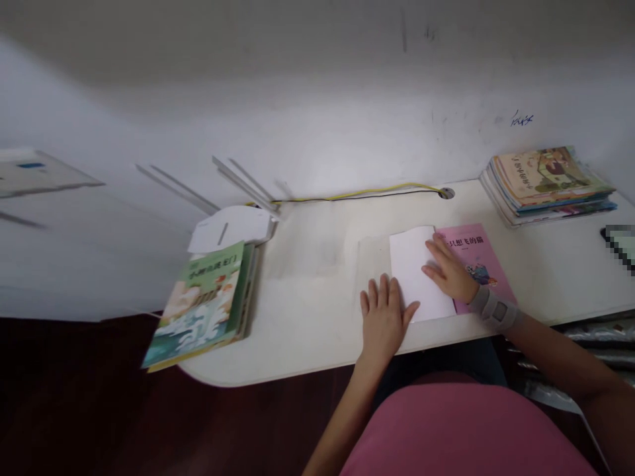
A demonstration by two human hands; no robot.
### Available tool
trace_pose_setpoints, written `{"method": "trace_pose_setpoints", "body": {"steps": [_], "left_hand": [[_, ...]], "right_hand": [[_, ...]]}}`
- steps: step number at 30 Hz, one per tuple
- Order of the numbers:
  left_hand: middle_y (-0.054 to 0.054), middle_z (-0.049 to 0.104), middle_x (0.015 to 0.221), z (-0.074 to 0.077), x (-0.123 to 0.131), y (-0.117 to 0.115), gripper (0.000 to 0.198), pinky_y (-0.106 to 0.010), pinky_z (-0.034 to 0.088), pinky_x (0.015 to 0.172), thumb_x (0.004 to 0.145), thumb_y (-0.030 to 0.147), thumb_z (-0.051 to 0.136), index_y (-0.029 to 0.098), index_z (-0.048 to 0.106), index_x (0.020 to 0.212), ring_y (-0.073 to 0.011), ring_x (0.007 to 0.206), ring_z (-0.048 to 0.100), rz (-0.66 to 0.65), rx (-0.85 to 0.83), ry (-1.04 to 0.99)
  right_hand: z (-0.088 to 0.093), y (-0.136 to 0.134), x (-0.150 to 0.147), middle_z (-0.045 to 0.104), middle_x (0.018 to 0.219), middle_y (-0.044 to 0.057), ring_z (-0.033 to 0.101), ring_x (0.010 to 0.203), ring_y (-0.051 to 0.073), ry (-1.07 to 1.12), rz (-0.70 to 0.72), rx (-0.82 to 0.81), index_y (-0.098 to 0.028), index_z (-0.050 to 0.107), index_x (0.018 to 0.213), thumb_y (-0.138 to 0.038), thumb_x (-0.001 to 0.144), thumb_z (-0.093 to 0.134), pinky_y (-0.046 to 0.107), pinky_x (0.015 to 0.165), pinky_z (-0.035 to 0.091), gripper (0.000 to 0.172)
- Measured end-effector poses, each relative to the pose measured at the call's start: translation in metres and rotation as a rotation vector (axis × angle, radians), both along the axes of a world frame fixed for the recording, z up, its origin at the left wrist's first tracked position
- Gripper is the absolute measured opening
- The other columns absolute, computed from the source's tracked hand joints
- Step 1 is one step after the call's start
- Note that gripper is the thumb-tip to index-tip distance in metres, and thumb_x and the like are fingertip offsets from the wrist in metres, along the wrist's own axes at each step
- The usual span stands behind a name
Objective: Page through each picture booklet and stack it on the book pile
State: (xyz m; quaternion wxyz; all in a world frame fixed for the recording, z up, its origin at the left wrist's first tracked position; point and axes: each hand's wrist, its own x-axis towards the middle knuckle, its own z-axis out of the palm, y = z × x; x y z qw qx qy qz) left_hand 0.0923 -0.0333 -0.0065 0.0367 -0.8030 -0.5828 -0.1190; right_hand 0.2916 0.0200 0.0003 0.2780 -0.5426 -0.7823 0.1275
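A pink book (489, 254) lies on the white desk near its front edge, its printed cover facing up on the right. Left of that cover is a white page or flap (414, 264), and a clear plastic sheet (370, 254) reaches out beyond it. My left hand (383, 322) rests flat with fingers apart over the plastic and the lower left of the white part. Across the border between the white part and the pink cover lies my right hand (449, 271), fingers stretched out, with a grey band on the wrist.
A stack of books (546, 182) stands at the back right. At the left end, several books with a green one (203, 304) on top overhang the desk edge beside a white router (231, 228). Cables run along the wall into a hole (447, 193). A blurred-out device (620, 244) sits far right.
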Motion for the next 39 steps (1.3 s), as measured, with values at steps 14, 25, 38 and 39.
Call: {"method": "trace_pose_setpoints", "body": {"steps": [14,25,38,39], "left_hand": [[-0.022,0.042,0.142,-0.004,-0.002,0.000,0.072,-0.059,0.033,0.103,0.089,0.060,0.036,0.007,0.043,0.137,-0.0405,0.134,0.034,-0.011,0.004,-0.046],[-0.022,0.044,0.141,-0.005,-0.001,0.000,0.070,-0.059,0.032,0.104,0.089,0.058,0.039,0.007,0.043,0.137,-0.0402,0.134,0.033,-0.001,0.004,-0.042],[-0.030,0.041,0.140,-0.008,-0.038,0.005,0.074,-0.053,0.038,0.103,0.090,0.057,0.034,0.001,0.036,0.138,-0.0352,0.134,0.036,-0.013,-0.009,-0.152],[-0.029,0.041,0.140,-0.009,-0.042,0.005,0.075,-0.053,0.038,0.103,0.090,0.058,0.034,0.002,0.035,0.139,-0.0352,0.134,0.036,0.001,-0.007,-0.156]], "right_hand": [[0.005,-0.009,-0.008,0.023,0.149,0.028,0.016,0.141,0.033,-0.234,0.039,0.009,0.002,0.034,0.140,-0.059,0.090,0.036,0.049,0.111,0.028,0.080],[0.003,-0.006,-0.012,0.025,0.150,0.023,0.016,0.142,0.029,-0.174,0.053,0.006,-0.002,0.035,0.141,-0.056,0.092,0.032,0.049,0.113,0.026,0.072],[-0.001,-0.009,0.002,0.027,0.148,0.027,0.022,0.140,0.030,-0.317,0.108,0.078,0.002,0.026,0.143,-0.055,0.092,0.033,0.049,0.112,0.028,0.077],[0.000,-0.009,0.001,0.027,0.148,0.027,0.022,0.140,0.030,-0.338,0.107,0.080,0.002,0.026,0.143,-0.056,0.092,0.034,0.049,0.112,0.027,0.078]]}}
